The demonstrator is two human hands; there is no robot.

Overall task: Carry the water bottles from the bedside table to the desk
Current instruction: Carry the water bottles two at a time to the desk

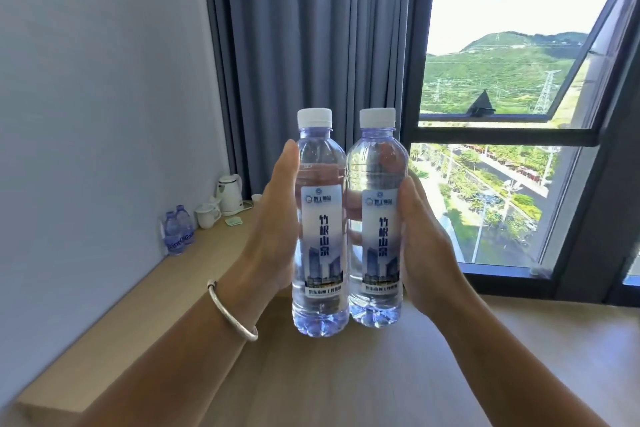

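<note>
Left bottle [320, 218]: upright, white cap, label in vertical Chinese characters 竹根山泉 over a skyline picture; smaller print too blurred to read.
Right bottle [377, 215]: same label and cap, touching the left bottle's side.
Left hand [273, 218]: fingers wrapped round the left bottle; silver bangle [232, 312] on the wrist.
Right hand [420, 239]: wrapped round the right bottle.
Position: both bottles held in the air above the wooden worktop [346, 374].
Background: two more bottles [178, 229], white kettle [229, 194], cups [207, 215], grey curtain [311, 45], window [502, 80].
</note>
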